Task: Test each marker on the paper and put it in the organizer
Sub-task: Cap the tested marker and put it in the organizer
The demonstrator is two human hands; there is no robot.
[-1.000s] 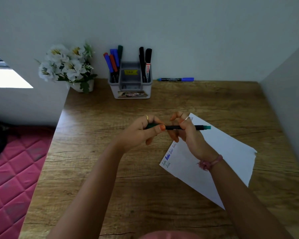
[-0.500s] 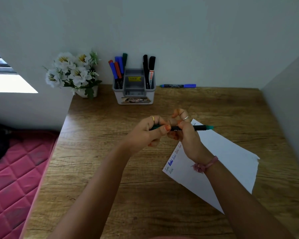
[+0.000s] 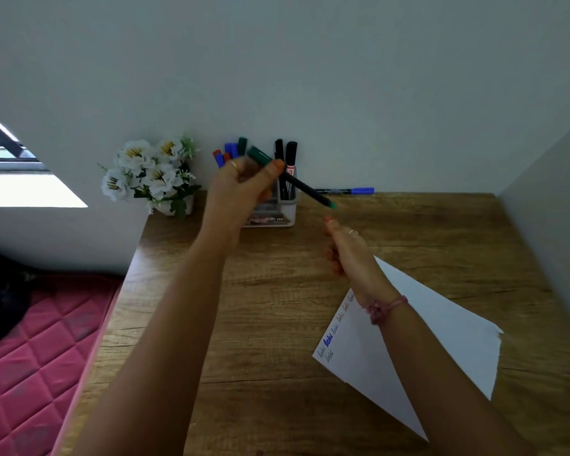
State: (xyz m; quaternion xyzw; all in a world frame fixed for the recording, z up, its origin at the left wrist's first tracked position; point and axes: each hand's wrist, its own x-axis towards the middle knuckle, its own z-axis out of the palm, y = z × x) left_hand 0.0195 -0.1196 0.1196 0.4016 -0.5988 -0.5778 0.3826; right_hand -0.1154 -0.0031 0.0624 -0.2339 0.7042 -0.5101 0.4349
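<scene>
My left hand [image 3: 244,185] grips a green marker [image 3: 305,187] near its capped end and holds it slanted in the air, right in front of the grey organizer [image 3: 285,213] at the back of the desk. Several markers stand in the organizer. My right hand [image 3: 346,250] hovers over the desk below the marker's lower tip, fingers loosely curled, holding nothing. The white paper [image 3: 435,343] lies at the right with blue scribbles along its left edge; my right forearm crosses it. A blue marker [image 3: 346,191] lies by the wall.
A pot of white flowers [image 3: 152,176] stands left of the organizer. A side wall [image 3: 547,209] closes off the desk on the right. A pink mattress [image 3: 40,363] lies below the wooden desk's [image 3: 277,307] left edge.
My right hand let go of the green marker and dropped back. My left hand carried the marker up and back to the organizer, tilting it.
</scene>
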